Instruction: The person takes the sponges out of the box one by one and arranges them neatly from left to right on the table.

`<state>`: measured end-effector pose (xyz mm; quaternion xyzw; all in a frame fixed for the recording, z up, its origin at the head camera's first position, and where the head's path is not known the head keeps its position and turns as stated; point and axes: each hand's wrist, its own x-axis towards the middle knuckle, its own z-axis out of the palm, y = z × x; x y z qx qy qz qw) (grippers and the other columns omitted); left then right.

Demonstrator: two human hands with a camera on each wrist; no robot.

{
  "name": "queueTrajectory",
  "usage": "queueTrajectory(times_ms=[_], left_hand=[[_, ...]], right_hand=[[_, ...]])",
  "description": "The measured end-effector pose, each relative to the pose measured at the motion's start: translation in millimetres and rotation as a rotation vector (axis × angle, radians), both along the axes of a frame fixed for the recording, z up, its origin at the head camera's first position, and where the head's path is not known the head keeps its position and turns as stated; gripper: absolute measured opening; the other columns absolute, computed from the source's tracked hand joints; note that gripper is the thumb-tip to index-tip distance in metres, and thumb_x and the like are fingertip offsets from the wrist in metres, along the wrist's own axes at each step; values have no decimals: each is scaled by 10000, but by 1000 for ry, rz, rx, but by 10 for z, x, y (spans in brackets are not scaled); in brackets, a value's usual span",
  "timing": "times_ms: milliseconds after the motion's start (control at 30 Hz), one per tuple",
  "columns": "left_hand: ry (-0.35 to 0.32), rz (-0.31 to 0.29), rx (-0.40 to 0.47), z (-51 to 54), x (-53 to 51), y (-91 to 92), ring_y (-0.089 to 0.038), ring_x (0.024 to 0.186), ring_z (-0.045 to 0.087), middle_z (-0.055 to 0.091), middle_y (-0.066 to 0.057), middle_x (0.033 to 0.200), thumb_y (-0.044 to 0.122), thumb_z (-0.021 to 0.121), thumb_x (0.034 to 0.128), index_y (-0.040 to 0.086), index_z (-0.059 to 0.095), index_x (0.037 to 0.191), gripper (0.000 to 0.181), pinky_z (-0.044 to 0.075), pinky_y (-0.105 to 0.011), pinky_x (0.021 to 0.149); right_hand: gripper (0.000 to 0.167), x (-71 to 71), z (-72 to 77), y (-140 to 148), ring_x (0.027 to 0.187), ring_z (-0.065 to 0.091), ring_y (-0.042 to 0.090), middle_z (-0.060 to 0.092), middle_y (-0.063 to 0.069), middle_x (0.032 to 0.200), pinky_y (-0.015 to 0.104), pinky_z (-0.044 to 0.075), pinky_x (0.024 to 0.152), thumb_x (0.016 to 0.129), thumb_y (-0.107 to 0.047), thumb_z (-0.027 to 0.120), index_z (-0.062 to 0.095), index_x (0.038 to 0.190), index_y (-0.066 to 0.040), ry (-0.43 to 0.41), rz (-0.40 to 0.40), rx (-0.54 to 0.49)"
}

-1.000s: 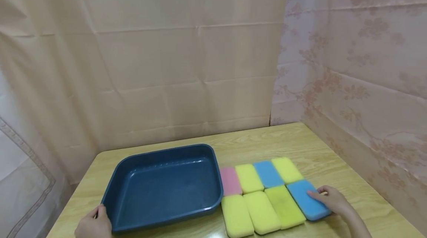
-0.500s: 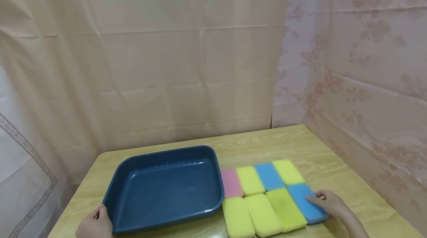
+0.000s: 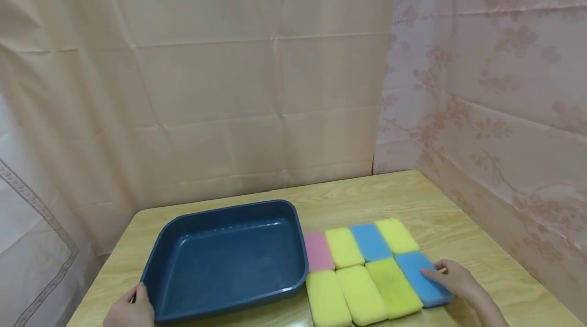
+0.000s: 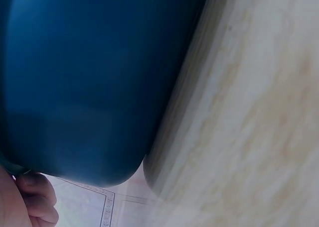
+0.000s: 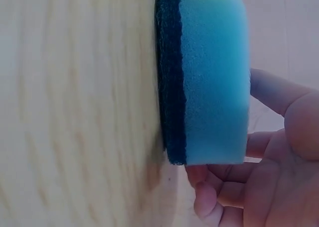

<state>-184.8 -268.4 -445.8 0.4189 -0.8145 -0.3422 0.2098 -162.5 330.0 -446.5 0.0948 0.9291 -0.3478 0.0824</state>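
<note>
A dark blue rectangular tray point(image 3: 238, 300) stands on the left of the table. My left hand point(image 3: 130, 309) grips its rim at the near left corner; in the left wrist view the curled fingers point(image 4: 39, 199) show beside the tray's outer wall point(image 4: 89, 77). On the right, a blue scouring sponge point(image 3: 415, 272) lies at the near right end of a two-row block of sponges. My right hand point(image 3: 456, 282) holds it, thumb on top and fingers at its outer edge. The right wrist view shows the sponge's dark scouring layer point(image 5: 172, 82) facing down against the table.
The front row also has several yellow sponges point(image 3: 327, 299), one greener point(image 3: 394, 286). Behind lie pink point(image 3: 319, 251), yellow point(image 3: 344, 248), blue point(image 3: 370, 242) and yellow point(image 3: 396, 236) sponges. The block adjoins the tray's right side. Curtains hang behind the wooden table point(image 3: 458, 230).
The blue sponge in my right hand, its near end slightly raised a second ago, has come down flat in line with the others. My left hand has stayed on the tray.
</note>
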Motion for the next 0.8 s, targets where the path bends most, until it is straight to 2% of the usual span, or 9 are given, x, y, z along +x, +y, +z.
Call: queueTrajectory(times_ms=[133, 267, 433, 467, 533, 667, 700, 733, 800], left_hand=[[38, 13, 20, -26, -64, 24, -447, 969, 503, 554, -294, 1040, 224, 419, 862, -46, 615, 1033, 375, 361, -519, 845], [46, -27, -22, -33, -116, 46, -454, 901, 516, 564, -294, 1012, 212, 413, 861, -60, 622, 989, 367, 381, -523, 769], [3, -105, -31, 33, -105, 30, -461, 862, 517, 547, -305, 1032, 220, 395, 870, -73, 601, 1019, 388, 388, -510, 711], [15, -103, -39, 49, -104, 34, -465, 858, 517, 549, -307, 1025, 214, 390, 868, -76, 599, 1018, 387, 390, -506, 698], [107, -65, -89, 66, -113, 66, -464, 816, 520, 575, -308, 972, 186, 407, 868, -79, 610, 999, 358, 385, -506, 668], [447, 14, -238, 120, -144, 245, -460, 717, 463, 526, -329, 780, 75, 464, 848, -111, 639, 911, 263, 338, -507, 612], [509, 1, -277, 147, -154, 309, -445, 701, 454, 505, -314, 749, 53, 491, 842, -119, 642, 903, 236, 334, -509, 614], [534, -32, -301, 187, -162, 385, -433, 705, 449, 495, -297, 749, 38, 507, 835, -124, 641, 896, 219, 334, -511, 621], [533, -139, -347, 282, -179, 563, -409, 704, 464, 502, -271, 750, 25, 544, 820, -120, 646, 888, 190, 347, -498, 619]], right_hand=[[600, 1, 32, 1, 816, 554, 330, 587, 175, 884, 431, 475, 672, 810, -447, 585, 526, 974, 127, 39, 4, 50], [575, 16, 74, -16, 808, 551, 340, 582, 188, 872, 445, 470, 667, 823, -415, 578, 516, 977, 136, 77, 3, 93], [355, 20, 210, -109, 775, 561, 336, 589, 183, 837, 450, 460, 624, 868, -222, 528, 534, 962, 120, 161, -14, 170], [303, 18, 244, -136, 755, 563, 318, 591, 169, 822, 439, 456, 607, 869, -180, 516, 542, 951, 111, 182, -22, 189], [228, 7, 324, -198, 729, 560, 280, 592, 138, 799, 416, 450, 586, 871, -117, 501, 558, 934, 94, 212, -41, 216], [108, -7, 418, -364, 624, 502, 188, 551, 58, 687, 326, 423, 529, 848, -31, 525, 578, 818, 58, 288, -6, 215], [93, -17, 433, -419, 606, 492, 173, 547, 45, 672, 307, 418, 518, 841, -17, 535, 582, 798, 50, 309, 12, 201], [83, -31, 442, -480, 591, 480, 158, 545, 37, 661, 286, 410, 504, 834, -6, 542, 587, 785, 44, 331, 31, 186], [69, -79, 456, -615, 579, 474, 137, 557, 29, 662, 259, 404, 492, 824, 11, 556, 598, 774, 34, 375, 75, 159]])
